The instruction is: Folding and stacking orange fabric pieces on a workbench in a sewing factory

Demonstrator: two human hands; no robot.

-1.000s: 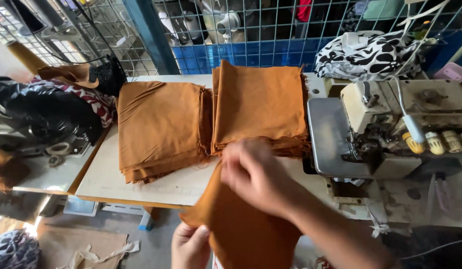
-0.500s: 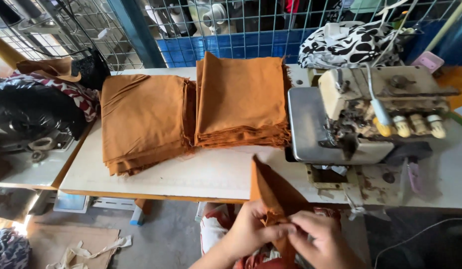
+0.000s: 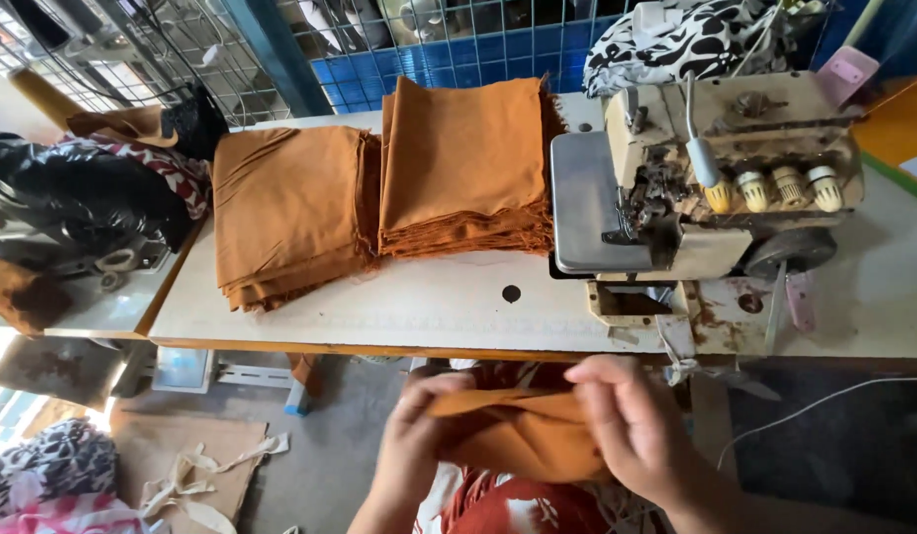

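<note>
- We pinch a folded rust-brown cloth piece [image 3: 518, 435] low in the frame's centre, below the table [image 3: 429, 307] edge, left hand [image 3: 414, 435] and right hand [image 3: 632, 425] each gripping one end so it stays taut.
- Two stacks of like cloth [image 3: 379, 188] lie at upper centre, just left of the sewing machine [image 3: 706, 188], within easy reach.

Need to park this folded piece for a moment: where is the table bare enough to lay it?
Bare tabletop runs along the near edge, in front of the two stacks and left of the sewing machine. Another bare strip lies right of the machine. The back half is crowded. Both hands, left and right, hold the orange piece.
</note>
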